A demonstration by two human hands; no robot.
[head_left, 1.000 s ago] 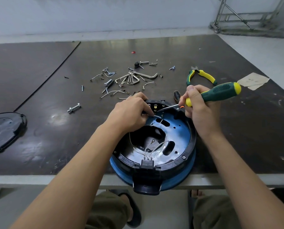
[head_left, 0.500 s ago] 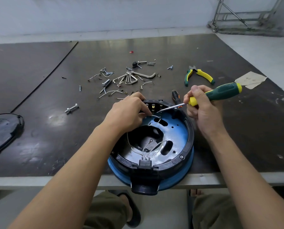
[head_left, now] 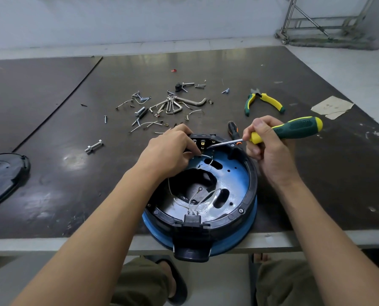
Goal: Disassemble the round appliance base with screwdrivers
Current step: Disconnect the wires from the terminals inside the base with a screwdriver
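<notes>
Status: partly stripped. Location of round appliance base (head_left: 251, 186): 6 o'clock on the table (head_left: 316, 184), open side up, overhanging the near edge. Set aside at 9 o'clock: black cover (head_left: 3, 175), likely already removed from it. Scattered at 12 o'clock: loose screws and hex keys (head_left: 168, 107); at 1 o'clock, pliers (head_left: 263, 101).

Grip, left hand (head_left: 170, 151): curled, pinching a white wire (head_left: 206, 156) at the base's 12 o'clock. Grip, right hand (head_left: 268, 151): closed round the green-and-yellow screwdriver (head_left: 294, 130), tip set at the terminal block (head_left: 202, 142).

Remaining, by judgement: freeing the wiring, backing out the rim screw (head_left: 241, 210) at 4 o'clock, separating black ring from blue shell.
</notes>
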